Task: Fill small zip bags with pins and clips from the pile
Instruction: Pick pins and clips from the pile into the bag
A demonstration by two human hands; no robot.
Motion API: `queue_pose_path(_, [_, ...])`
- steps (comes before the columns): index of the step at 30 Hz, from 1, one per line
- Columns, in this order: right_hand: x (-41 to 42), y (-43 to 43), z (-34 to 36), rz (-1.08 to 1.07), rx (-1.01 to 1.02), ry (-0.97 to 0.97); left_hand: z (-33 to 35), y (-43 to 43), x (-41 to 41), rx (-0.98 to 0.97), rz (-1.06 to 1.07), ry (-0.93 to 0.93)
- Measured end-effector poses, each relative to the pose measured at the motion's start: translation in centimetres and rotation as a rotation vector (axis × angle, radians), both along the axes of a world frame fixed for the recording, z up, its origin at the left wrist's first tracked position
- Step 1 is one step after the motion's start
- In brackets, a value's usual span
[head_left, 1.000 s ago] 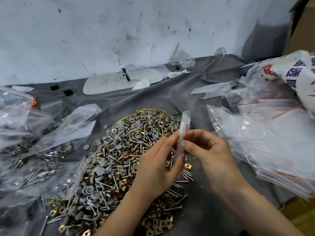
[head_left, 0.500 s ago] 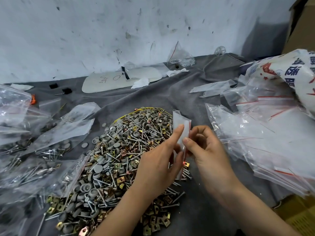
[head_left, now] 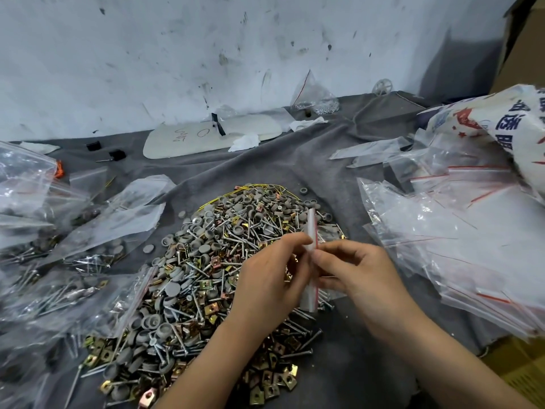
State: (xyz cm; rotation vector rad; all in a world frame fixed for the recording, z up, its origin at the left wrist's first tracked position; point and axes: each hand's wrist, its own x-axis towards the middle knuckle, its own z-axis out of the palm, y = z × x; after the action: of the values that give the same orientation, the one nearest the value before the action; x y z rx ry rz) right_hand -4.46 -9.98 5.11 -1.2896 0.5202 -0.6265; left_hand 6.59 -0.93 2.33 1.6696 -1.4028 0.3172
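A big pile of pins, grey caps and brass clips [head_left: 200, 261] lies on the grey cloth [head_left: 295, 172] in the middle. Above its right side, my left hand [head_left: 271, 278] and my right hand [head_left: 359, 276] pinch one small clear zip bag [head_left: 311, 261] with a red seal line. The bag stands upright and edge-on between my fingertips. I cannot tell whether anything is inside it.
Filled zip bags [head_left: 59, 261] lie heaped on the left. A stack of unfilled zip bags [head_left: 442, 246] and a printed sack [head_left: 507, 125] lie on the right. A white oval board [head_left: 212, 137] rests by the stained wall, near a bag of small metal parts [head_left: 315, 98].
The bag's mouth was spread apart half a second ago; now it is pressed flat and edge-on between both hands. The view has drifted slightly.
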Motion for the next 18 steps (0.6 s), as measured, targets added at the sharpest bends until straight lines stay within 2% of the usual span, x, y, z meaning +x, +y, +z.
queue_pose_path(5, [0.15, -0.14, 0.08, -0.003, 0.014, 0.055, -0.02, 0.01, -0.08, 0.017, -0.002, -0.030])
queue_pose_path(12, [0.31, -0.22, -0.04, 0.012, 0.141, 0.087, -0.17, 0.17, -0.16, 0.089, -0.102, -0.026])
queue_pose_path(18, [0.44, -0.23, -0.06, 0.010, 0.136, 0.088, -0.39, -0.08, 0.06, 0.036, -0.187, 0.099])
